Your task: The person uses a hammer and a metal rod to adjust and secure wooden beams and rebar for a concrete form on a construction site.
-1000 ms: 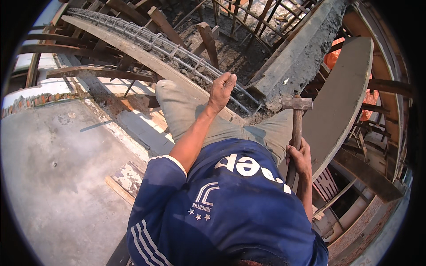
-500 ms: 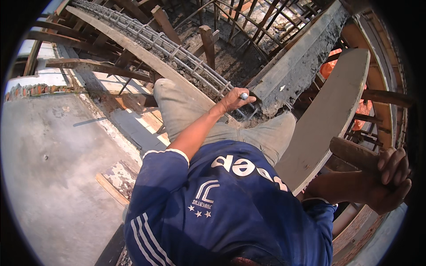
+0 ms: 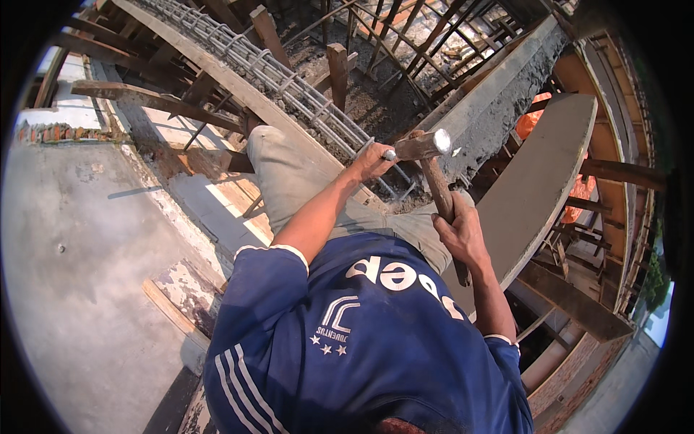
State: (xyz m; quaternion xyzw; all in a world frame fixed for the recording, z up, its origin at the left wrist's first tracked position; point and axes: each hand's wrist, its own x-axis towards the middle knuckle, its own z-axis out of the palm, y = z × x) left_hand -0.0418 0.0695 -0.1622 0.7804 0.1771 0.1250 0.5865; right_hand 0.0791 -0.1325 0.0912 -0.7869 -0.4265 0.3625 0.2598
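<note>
My left hand (image 3: 372, 163) is closed around a short metal rod (image 3: 390, 155), held at the junction of the rebar and the concrete beam. Only its blunt round end shows; the rest is hidden by my fist. My right hand (image 3: 465, 233) grips the wooden handle of a hammer (image 3: 438, 184). The hammer's heavy steel head is over the rod, right beside its end; whether they touch, I cannot tell. Below my left hand runs a cage of steel rebar (image 3: 296, 90) along a board. A rough grey concrete beam (image 3: 484, 108) meets it from the right.
My knees straddle the corner. A smooth grey slab-like board (image 3: 535, 188) curves along my right side. Wooden props (image 3: 338, 76) and bars rise from the pit ahead. To the left lies a concrete surface (image 3: 94, 239). Orange sheeting (image 3: 580, 195) hangs behind the grey board.
My right hand has swung in from the far right, bringing the hammer to the rod's end. My left hand keeps its hold on the rod in nearly the same place.
</note>
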